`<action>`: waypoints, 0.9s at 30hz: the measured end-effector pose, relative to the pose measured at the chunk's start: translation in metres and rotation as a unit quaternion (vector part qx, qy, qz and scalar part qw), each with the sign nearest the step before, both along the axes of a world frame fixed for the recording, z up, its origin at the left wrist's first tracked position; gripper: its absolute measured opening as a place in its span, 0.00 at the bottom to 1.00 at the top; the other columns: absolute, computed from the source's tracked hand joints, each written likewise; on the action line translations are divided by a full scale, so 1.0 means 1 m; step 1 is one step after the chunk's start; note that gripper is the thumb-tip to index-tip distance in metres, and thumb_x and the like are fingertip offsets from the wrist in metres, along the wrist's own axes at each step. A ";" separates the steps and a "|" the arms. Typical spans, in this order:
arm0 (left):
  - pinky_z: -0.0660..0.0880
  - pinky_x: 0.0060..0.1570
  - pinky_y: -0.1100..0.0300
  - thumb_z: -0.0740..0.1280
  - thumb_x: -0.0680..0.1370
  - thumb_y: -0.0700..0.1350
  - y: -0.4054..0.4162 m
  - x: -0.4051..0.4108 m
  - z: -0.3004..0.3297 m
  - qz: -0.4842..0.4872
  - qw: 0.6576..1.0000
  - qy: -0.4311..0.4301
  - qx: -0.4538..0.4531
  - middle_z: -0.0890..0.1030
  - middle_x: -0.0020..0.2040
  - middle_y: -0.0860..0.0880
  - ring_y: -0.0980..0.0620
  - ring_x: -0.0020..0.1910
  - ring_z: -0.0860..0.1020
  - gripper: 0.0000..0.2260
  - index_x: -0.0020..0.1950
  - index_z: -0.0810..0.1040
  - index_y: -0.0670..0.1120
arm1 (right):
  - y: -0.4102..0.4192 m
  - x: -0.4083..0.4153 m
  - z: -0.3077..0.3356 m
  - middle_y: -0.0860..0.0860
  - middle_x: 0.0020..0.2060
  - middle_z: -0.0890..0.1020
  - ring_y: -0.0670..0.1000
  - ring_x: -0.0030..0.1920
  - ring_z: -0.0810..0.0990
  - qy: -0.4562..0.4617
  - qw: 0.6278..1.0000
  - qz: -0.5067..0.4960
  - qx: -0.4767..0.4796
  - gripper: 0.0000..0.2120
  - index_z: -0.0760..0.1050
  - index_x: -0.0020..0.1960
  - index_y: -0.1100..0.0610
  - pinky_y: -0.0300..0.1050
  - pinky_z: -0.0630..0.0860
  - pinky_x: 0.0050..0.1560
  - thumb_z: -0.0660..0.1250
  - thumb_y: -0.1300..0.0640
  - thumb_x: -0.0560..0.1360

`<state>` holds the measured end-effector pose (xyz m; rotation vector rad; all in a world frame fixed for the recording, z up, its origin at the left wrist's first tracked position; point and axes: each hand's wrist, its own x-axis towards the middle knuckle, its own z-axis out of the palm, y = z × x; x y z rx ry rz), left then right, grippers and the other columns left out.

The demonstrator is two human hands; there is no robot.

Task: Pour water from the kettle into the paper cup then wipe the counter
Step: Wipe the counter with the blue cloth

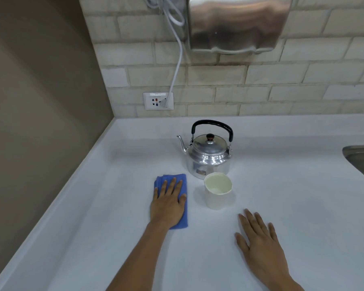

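L hand [168, 203] flat on blue cloth [178, 206], kettle [208, 153] behind cup [218, 191]

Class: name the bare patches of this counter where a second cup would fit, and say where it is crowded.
Free: the counter between paper cup and sink; the stretch left of the blue cloth; the strip behind the kettle. Crowded: the middle, where kettle, cup, cloth, left hand and right hand cluster.

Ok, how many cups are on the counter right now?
1. A white paper cup stands upright on the counter, just in front of the kettle and right of the blue cloth. No others show.
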<state>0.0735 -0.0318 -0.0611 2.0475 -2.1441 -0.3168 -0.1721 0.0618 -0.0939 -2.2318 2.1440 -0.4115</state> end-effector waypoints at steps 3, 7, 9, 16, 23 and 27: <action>0.40 0.75 0.50 0.44 0.80 0.55 0.018 0.016 -0.002 0.029 1.000 -0.009 -0.005 0.43 0.77 0.53 0.51 0.76 0.41 0.24 0.75 0.41 0.53 | 0.000 -0.001 -0.002 0.52 0.67 0.73 0.50 0.69 0.61 -0.003 1.000 0.002 -0.005 0.35 0.72 0.66 0.56 0.49 0.51 0.66 0.37 0.39 0.78; 0.36 0.73 0.50 0.36 0.77 0.59 0.046 -0.006 -0.001 0.019 1.000 -0.012 -0.012 0.35 0.73 0.55 0.49 0.76 0.38 0.27 0.74 0.38 0.51 | -0.001 -0.001 -0.001 0.52 0.66 0.74 0.51 0.68 0.60 0.002 1.000 0.000 -0.003 0.34 0.73 0.65 0.56 0.50 0.52 0.65 0.37 0.39 0.78; 0.36 0.73 0.49 0.29 0.68 0.61 0.042 -0.021 -0.003 0.003 1.000 -0.007 -0.013 0.35 0.73 0.56 0.49 0.76 0.38 0.35 0.74 0.38 0.51 | -0.001 -0.001 -0.001 0.52 0.67 0.73 0.51 0.69 0.62 -0.002 1.000 -0.004 -0.001 0.35 0.73 0.66 0.56 0.50 0.53 0.66 0.37 0.39 0.78; 0.39 0.74 0.51 0.45 0.79 0.58 0.006 0.002 -0.001 0.024 1.000 0.001 -0.009 0.44 0.77 0.54 0.51 0.76 0.41 0.26 0.75 0.42 0.53 | 0.000 -0.001 0.001 0.51 0.68 0.72 0.52 0.69 0.65 -0.002 1.000 -0.002 0.013 0.36 0.71 0.67 0.55 0.48 0.49 0.67 0.36 0.38 0.78; 0.42 0.74 0.49 0.29 0.72 0.62 0.065 -0.016 -0.011 0.036 0.998 -0.040 -0.027 0.48 0.76 0.50 0.47 0.76 0.50 0.35 0.75 0.49 0.50 | 0.001 0.001 0.003 0.52 0.67 0.73 0.51 0.69 0.62 -0.002 1.000 0.001 0.006 0.34 0.72 0.66 0.56 0.49 0.50 0.66 0.37 0.39 0.78; 0.35 0.73 0.51 0.25 0.69 0.63 0.050 -0.033 -0.008 0.004 0.999 -0.006 -0.035 0.47 0.77 0.52 0.48 0.76 0.45 0.38 0.75 0.46 0.51 | 0.001 0.001 0.005 0.52 0.66 0.74 0.54 0.67 0.70 -0.002 1.000 -0.008 0.014 0.35 0.73 0.65 0.56 0.50 0.52 0.66 0.37 0.39 0.78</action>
